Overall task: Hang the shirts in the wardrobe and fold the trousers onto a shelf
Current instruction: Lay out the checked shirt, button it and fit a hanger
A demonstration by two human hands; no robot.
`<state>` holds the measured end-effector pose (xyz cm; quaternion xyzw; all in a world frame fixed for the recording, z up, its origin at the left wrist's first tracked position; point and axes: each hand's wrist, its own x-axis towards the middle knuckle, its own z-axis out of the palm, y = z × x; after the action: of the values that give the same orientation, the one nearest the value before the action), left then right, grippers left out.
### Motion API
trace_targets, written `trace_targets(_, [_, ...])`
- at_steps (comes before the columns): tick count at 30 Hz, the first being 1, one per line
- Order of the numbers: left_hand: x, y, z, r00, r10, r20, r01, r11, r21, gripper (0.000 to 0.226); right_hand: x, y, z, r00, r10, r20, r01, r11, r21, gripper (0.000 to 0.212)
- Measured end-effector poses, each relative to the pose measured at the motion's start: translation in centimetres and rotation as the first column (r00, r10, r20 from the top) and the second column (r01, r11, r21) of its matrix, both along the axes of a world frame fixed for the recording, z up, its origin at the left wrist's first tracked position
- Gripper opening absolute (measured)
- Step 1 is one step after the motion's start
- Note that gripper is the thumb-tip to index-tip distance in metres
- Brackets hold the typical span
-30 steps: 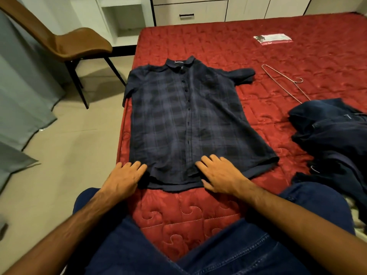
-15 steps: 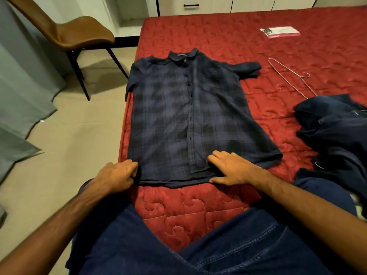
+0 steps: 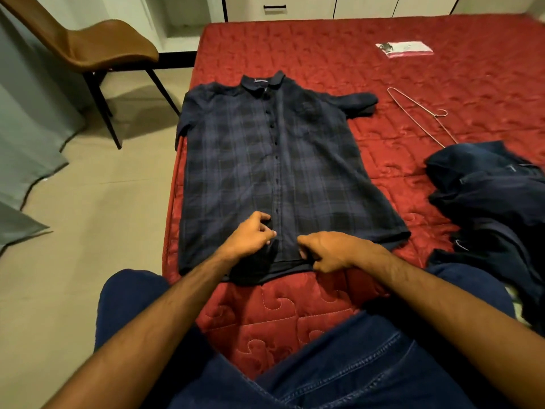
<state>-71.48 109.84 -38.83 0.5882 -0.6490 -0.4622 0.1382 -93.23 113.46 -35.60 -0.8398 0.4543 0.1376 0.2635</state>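
Note:
A dark blue plaid short-sleeved shirt (image 3: 280, 172) lies flat, front up, on the red quilted bed (image 3: 383, 63), its collar pointing away from me. My left hand (image 3: 250, 237) sits on the lower button strip with fingers curled, pinching the cloth near the hem. My right hand (image 3: 327, 249) is just to the right of the strip, fingers curled onto the hem fabric. A thin metal wire hanger (image 3: 421, 116) lies on the bed to the right of the shirt. A pile of dark navy clothes (image 3: 495, 208) is heaped at the right edge.
A brown chair (image 3: 97, 51) with black legs stands on the beige floor to the left of the bed. A grey curtain (image 3: 26, 128) hangs at far left. White cupboards with a drawer (image 3: 274, 7) line the far wall. A small plastic packet (image 3: 404, 48) lies far back on the bed.
Both hands moved inward from the shirt's lower corners to the button strip at the hem, and their flat fingers have curled onto the fabric.

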Motion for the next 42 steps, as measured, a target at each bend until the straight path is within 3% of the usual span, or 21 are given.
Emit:
trace_targets(2, [-1.3,-0.2,-0.6,0.996,0.068,-0.049,-0.065,0.996,0.061,0.048,0.0,-0.8,0.7,0.996,-0.084,-0.001,0.083,0.983,0.163,0.026])
trace_targets(4, [-2.4,0.1,-1.0,0.987,0.128,-0.093,-0.121,0.990,0.078,0.052,-0.2,-1.7,1.7,0.982,-0.190,-0.010,0.176,0.891,0.419,0.022])
trace_targets(5, [-2.8,0.4,-1.1,0.978,0.158,-0.133,-0.151,0.987,0.060,0.051,-0.3,-2.4,2.0,0.972,-0.234,0.007,0.203,0.858,0.472,0.019])
trace_targets(7, [-3.5,1.3,-1.2,0.961,0.163,-0.223,-0.176,0.984,-0.040,0.046,-0.1,-3.9,2.0,0.895,-0.413,0.168,0.332,0.868,0.369,0.011])
trace_targets(9, [-4.3,2.1,-0.7,0.968,0.062,-0.245,-0.110,0.976,-0.186,0.038,0.3,-5.1,1.2,0.684,-0.620,0.385,0.564,0.784,0.261,0.017])
trace_targets(10, [-4.8,2.6,-0.5,0.976,-0.014,-0.217,-0.044,0.964,-0.261,0.033,0.6,-5.6,0.6,0.595,-0.681,0.427,0.645,0.721,0.252,0.029])
trace_targets(12, [-5.8,3.4,-0.2,0.980,-0.195,-0.030,0.165,0.895,-0.415,0.028,1.0,-6.1,-0.9,0.566,-0.732,0.378,0.715,0.665,0.217,0.044])
trace_targets(15, [-6.4,4.2,0.0,0.875,-0.371,0.310,0.479,0.759,-0.442,0.028,1.0,-6.2,-2.4,0.536,-0.768,0.352,0.777,0.611,0.150,0.040])
trace_targets(17, [-6.1,4.4,0.0,0.821,-0.452,0.350,0.571,0.674,-0.469,0.028,0.8,-5.9,-3.1,0.548,-0.754,0.362,0.788,0.611,0.080,0.028])
trace_targets(18, [-5.8,4.3,-0.2,0.831,-0.474,0.291,0.554,0.668,-0.497,0.027,0.6,-5.9,-3.3,0.553,-0.743,0.377,0.786,0.615,0.061,0.020])
trace_targets(20, [-5.4,4.0,-0.3,0.916,-0.397,0.061,0.362,0.750,-0.553,0.020,0.0,-6.1,-3.8,0.527,-0.730,0.436,0.785,0.614,0.080,0.010])
trace_targets(22, [-4.9,2.6,-1.0,0.979,-0.155,-0.129,0.063,0.842,-0.535,0.014,-0.9,-6.5,-4.2,0.459,-0.736,0.498,0.786,0.598,0.160,0.011])
trace_targets(24, [-4.7,0.4,-1.8,0.985,0.067,-0.156,-0.131,0.887,-0.444,0.017,-1.4,-6.8,-4.4,0.383,-0.748,0.542,0.786,0.573,0.235,0.017])
trace_targets(26, [-4.7,-1.8,-1.9,0.985,0.159,-0.061,-0.170,0.933,-0.317,0.025,-1.5,-6.6,-4.5,0.203,-0.779,0.594,0.789,0.489,0.371,0.021])
trace_targets(29, [-5.2,-4.0,-1.5,0.983,0.132,0.129,-0.093,0.957,-0.275,0.027,-1.6,-6.4,-3.6,-0.179,-0.783,0.596,0.693,0.330,0.641,0.025])
trace_targets(32, [-6.0,-4.9,-1.0,0.966,0.167,0.196,-0.117,0.963,-0.243,0.018,-2.3,-6.5,-2.9,-0.355,-0.733,0.579,0.630,0.270,0.728,0.022])
trace_targets(42, [-7.1,-4.7,-0.8,0.953,0.191,0.236,-0.152,0.973,-0.174,0.005,-1.9,-6.5,-2.2,-0.185,-0.764,0.618,0.651,0.375,0.660,0.012])
